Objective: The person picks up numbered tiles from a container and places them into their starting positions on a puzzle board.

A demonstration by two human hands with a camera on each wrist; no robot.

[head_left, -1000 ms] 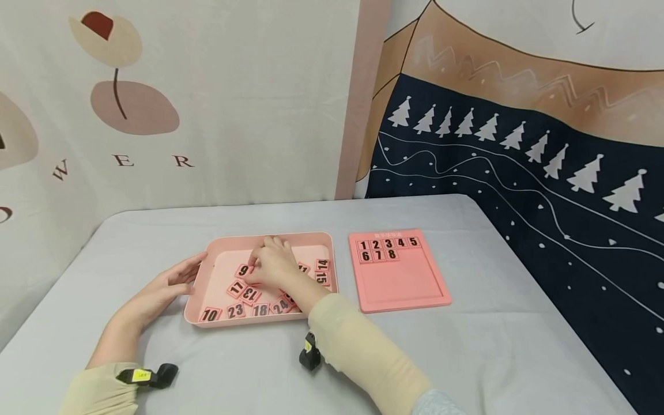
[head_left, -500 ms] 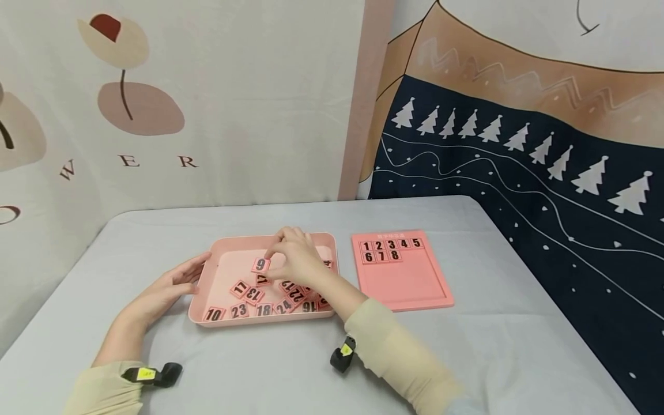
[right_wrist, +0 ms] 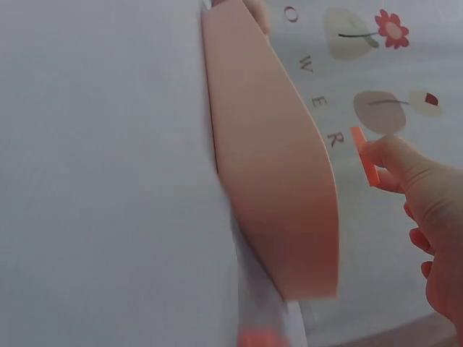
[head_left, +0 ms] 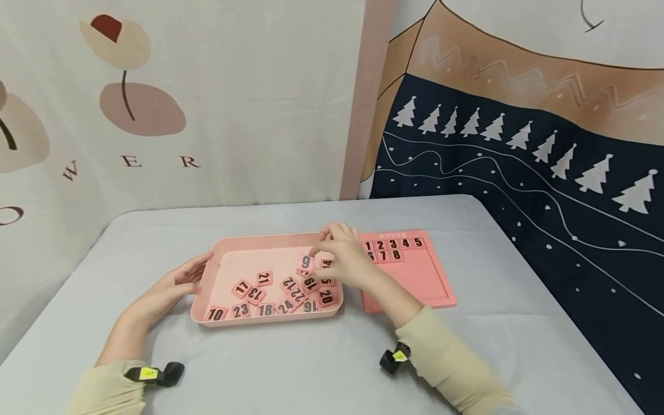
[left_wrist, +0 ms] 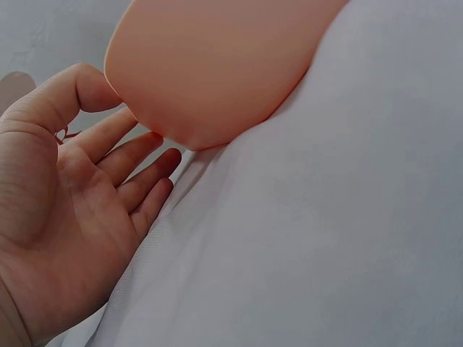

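My right hand [head_left: 347, 259] pinches a pink number tile [head_left: 305, 263] marked 9 between thumb and fingers, held over the right part of the pink tray [head_left: 241, 259]. From the right wrist view the tile [right_wrist: 365, 157] appears edge-on, raised above the tray's rim. My left hand [head_left: 165, 293] rests at the tray's left side, fingers fairly straight; in the left wrist view its thumb and fingertips meet the tray's corner [left_wrist: 210, 72]. Several number tiles lie loose in the tray, among them 21 [head_left: 264, 278], 17 [head_left: 241, 287] and 10 [head_left: 215, 313].
Right of the tray lies a pink number board [head_left: 415, 282], tiles 1 to 5 in its top row and 6 to 8 below; my right hand partly covers its left edge. A grey-white cloth [head_left: 280, 369] covers the table. Printed curtains [head_left: 259, 115] hang behind.
My right hand has lifted the 9 tile and carried it rightward across the tray, toward the board. The left hand stays at the tray's left side.
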